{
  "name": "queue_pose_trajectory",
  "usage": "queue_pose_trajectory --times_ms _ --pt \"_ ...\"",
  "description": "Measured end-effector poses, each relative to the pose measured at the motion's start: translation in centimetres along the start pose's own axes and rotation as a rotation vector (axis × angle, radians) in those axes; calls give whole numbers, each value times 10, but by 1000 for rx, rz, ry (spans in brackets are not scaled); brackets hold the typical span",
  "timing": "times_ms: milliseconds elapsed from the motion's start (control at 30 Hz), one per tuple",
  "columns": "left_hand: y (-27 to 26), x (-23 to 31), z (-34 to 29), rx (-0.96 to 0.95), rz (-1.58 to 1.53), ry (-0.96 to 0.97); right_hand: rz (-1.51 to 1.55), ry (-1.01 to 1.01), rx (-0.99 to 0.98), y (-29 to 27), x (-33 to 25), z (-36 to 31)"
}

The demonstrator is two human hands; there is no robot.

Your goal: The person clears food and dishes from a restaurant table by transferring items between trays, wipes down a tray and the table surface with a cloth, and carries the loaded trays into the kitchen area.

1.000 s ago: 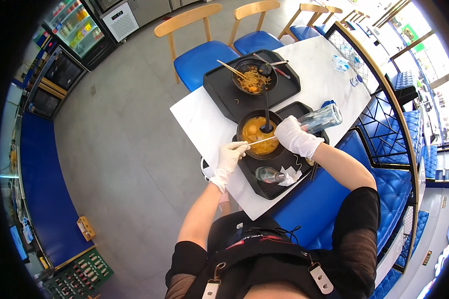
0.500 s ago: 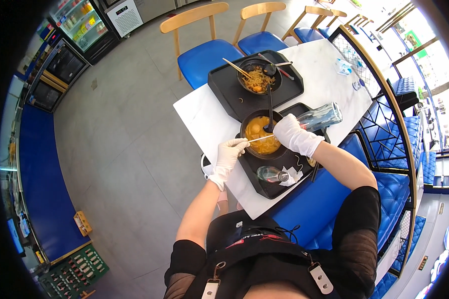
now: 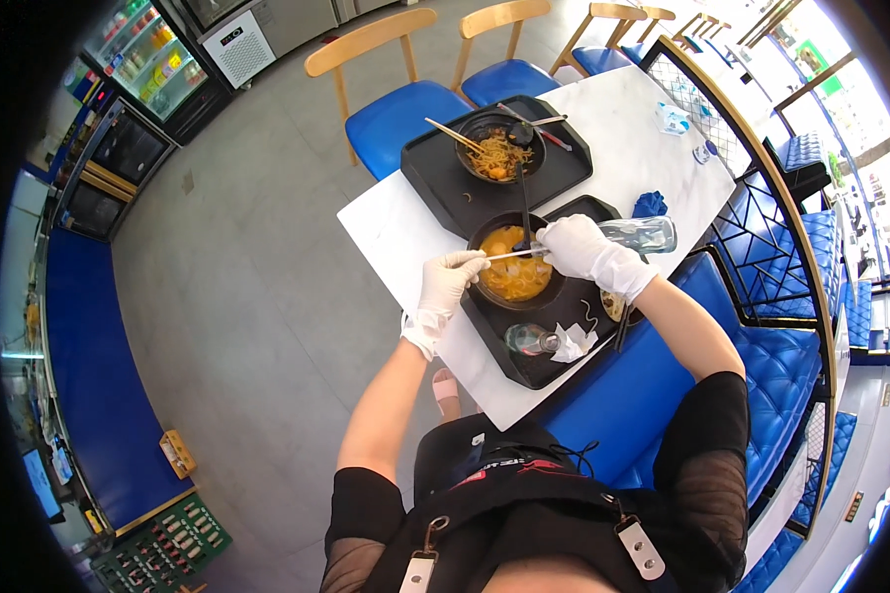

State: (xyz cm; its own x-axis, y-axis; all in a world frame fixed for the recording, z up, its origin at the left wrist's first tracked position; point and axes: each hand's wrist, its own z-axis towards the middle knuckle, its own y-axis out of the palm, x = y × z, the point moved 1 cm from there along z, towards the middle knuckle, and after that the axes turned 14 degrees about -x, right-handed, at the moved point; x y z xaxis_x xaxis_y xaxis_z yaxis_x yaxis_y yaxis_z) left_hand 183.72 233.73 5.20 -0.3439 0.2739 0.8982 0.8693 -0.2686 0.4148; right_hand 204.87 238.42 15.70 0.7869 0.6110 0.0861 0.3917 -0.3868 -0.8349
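White gloves cover both hands above a dark bowl [image 3: 546,297] of orange soup on the near black tray [image 3: 534,376]. Between thumb and fingers, my left hand [image 3: 447,285] pinches one end of a thin white straw [image 3: 512,255]. My right hand [image 3: 576,247] is closed round the neck of a clear glass bottle [image 3: 645,235], tipped on its side with its base to the right. At my right hand the straw's other end meets the bottle's mouth; the fingers partly hide that spot. A black spoon [image 3: 524,203] leans in the bowl.
Another glass bottle [image 3: 530,340] lies beside crumpled tissue [image 3: 574,343] on the near tray. The far tray [image 3: 430,173] bears a noodle bowl [image 3: 501,158] with chopsticks. A blue cloth [image 3: 650,205] is on the white table [image 3: 371,217]. Blue chairs [image 3: 405,124] line the far side.
The bottle has come down nearly level, and the blue cloth behind it now shows. My hands have shifted slightly, keeping the straw and bottle. The whole view has moved a little.
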Motion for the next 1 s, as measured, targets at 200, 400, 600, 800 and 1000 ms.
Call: queue_pose_trajectory --times_ms 200,400,600,800,1000 --pt "60 91 34 -125 255 96 546 -151 186 -44 28 -35" --pt "94 129 64 -341 243 114 1145 -175 513 -38 71 -46" --pt "93 101 79 -229 502 -564 1566 -75 856 19 119 -47" --pt "63 56 106 -263 785 -555 1640 -24 1061 64 134 -13" --pt "93 82 80 -370 701 -194 1584 120 999 70 134 -20"
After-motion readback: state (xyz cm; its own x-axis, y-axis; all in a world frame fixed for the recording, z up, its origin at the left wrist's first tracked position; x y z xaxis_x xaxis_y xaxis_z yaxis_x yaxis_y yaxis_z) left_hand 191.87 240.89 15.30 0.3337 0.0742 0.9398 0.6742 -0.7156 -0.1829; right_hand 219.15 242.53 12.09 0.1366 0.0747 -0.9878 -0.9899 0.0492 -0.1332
